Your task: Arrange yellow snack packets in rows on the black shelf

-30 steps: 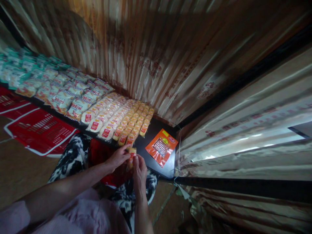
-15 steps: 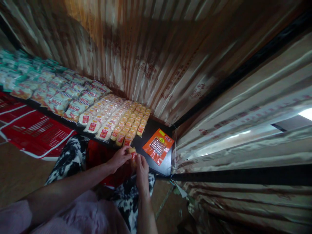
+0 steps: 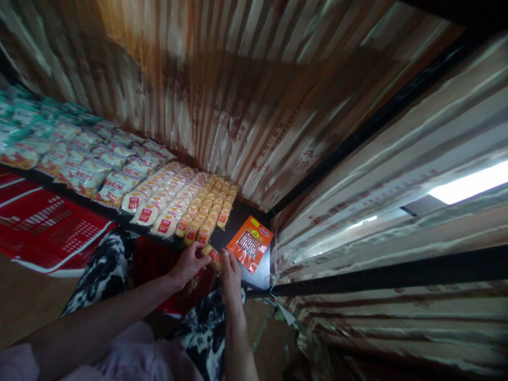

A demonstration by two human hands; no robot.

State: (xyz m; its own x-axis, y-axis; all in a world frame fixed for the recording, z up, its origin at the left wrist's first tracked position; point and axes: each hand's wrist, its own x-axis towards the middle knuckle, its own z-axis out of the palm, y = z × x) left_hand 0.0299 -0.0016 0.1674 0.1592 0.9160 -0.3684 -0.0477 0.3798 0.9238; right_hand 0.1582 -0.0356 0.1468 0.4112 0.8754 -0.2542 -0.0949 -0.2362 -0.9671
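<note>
A small yellow wrapped snack cake (image 3: pixel 212 255) with a red label is held between my two hands, just off the front edge of the dark shelf (image 3: pixel 244 207). The fingers of my left hand (image 3: pixel 191 263) are closed on its left end. My right hand (image 3: pixel 230 267) pinches its right end. Beyond my fingers lie rows of similar yellow wrapped snack cakes (image 3: pixel 208 203), close together. An orange packet (image 3: pixel 250 243) with a clear window over several thin sticks lies flat on the shelf, to the right of my right hand.
Left of the yellow rows are white round wrapped cakes (image 3: pixel 164 225), white-and-orange bags (image 3: pixel 115 185) and green bags (image 3: pixel 24 114). A red printed bag (image 3: pixel 51 222) hangs below the shelf's edge. Pleated plastic sheeting (image 3: pixel 238 106) and a dark bar (image 3: pixel 373 127) enclose the back and right.
The snack cake has turned from nearly upright to slanting, with its left end toward the rows. My left hand has shifted slightly left and down, and the whole view has shifted a little.
</note>
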